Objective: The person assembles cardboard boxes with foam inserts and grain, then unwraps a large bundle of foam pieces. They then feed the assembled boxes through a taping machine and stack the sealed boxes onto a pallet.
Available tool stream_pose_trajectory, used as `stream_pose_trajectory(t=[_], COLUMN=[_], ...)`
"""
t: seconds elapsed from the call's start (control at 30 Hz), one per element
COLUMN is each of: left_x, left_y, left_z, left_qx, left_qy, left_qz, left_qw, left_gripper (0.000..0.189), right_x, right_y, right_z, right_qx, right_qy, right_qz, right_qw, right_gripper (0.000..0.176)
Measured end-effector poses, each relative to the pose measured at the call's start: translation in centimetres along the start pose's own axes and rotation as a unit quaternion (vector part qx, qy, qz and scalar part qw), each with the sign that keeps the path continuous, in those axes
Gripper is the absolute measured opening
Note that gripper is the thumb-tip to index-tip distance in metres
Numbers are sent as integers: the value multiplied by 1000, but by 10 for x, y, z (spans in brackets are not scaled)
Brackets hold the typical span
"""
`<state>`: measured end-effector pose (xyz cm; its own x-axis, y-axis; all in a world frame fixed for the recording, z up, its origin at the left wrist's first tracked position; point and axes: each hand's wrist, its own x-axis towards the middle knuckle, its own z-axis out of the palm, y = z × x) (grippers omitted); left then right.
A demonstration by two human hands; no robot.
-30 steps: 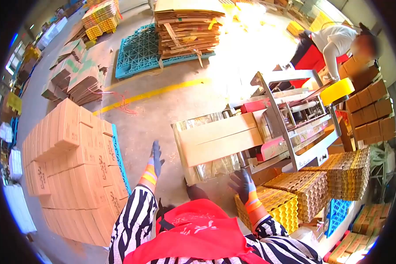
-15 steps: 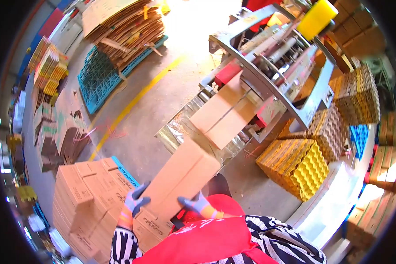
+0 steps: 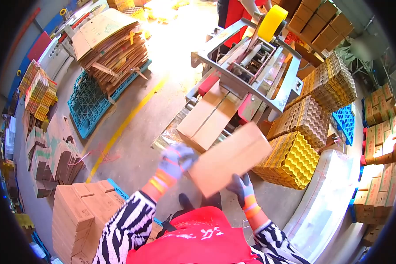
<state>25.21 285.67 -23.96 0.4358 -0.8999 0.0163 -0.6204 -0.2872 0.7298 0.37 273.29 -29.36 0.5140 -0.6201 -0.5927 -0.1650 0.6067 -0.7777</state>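
A closed brown cardboard box point(image 3: 231, 158) is held in the air in front of my body, turned slantwise, its far end up to the right. My left hand point(image 3: 176, 162), in a grey-blue glove with an orange cuff and blurred by motion, grips the box's left end. My right hand point(image 3: 243, 190), gloved alike, presses on the lower right side with the thumb up along the edge. Just beyond, another cardboard box point(image 3: 209, 119) lies on the roller conveyor point(image 3: 165, 134), its back part under the taping machine point(image 3: 251, 66) with its yellow tape roll point(image 3: 272, 23).
Stacked cartons point(image 3: 81, 211) stand at my left. Egg trays, yellow point(image 3: 290, 163) and brown point(image 3: 299, 121), are piled at right beside a plastic-wrapped stack point(image 3: 325, 198). Flattened cardboard point(image 3: 112, 48) lies on a blue pallet point(image 3: 86, 108). A co-worker in red point(image 3: 235, 22) stands behind the machine.
The held box has been swung up and to the right, away from the carton stack. Both hands moved with it. The box at the machine sits slightly nearer, and the view has shifted.
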Motion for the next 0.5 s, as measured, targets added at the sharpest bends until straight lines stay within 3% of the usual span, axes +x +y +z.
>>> stream_pose_trajectory(t=[0.1, 0.17, 0.2, 0.23, 0.3, 0.33, 0.37, 0.43, 0.5], left_x=[86, 139, 159, 170, 166, 160, 151, 123, 79], left_y=[-26, -77, -102, -119, -77, -73, -70, -64, -93], left_z=[-12, -5, 2, 9, -12, -14, -11, -3, 22], left_qx=[83, -45, -109, -125, -172, -213, -223, -244, -167], left_qy=[241, 112, 44, -24, -172, -178, -170, -140, -65], left_qz=[25, -100, -165, -177, -139, -169, -175, -185, -209], left_qw=[967, 988, 979, 976, 960, 946, 944, 942, 961], left_gripper=[72, 81, 86, 87, 79, 86, 85, 84, 85], right_x=[15, 34, 41, 46, 63, 116, 106, 118, 91], right_y=[-12, 18, 28, 35, 37, 110, 109, 115, 60], right_z=[25, 6, 4, 6, 11, -24, -18, -25, -15], right_qx=[63, 53, 59, 64, 266, 162, 171, 420, 336], right_qy=[14, 8, 57, 105, 24, 30, 9, -12, 44], right_qz=[-80, -93, -99, -102, -81, -115, -104, -2, 38], right_qw=[995, 994, 992, 987, 960, 980, 980, 907, 940], right_gripper=[51, 57, 57, 58, 59, 64, 67, 66, 59])
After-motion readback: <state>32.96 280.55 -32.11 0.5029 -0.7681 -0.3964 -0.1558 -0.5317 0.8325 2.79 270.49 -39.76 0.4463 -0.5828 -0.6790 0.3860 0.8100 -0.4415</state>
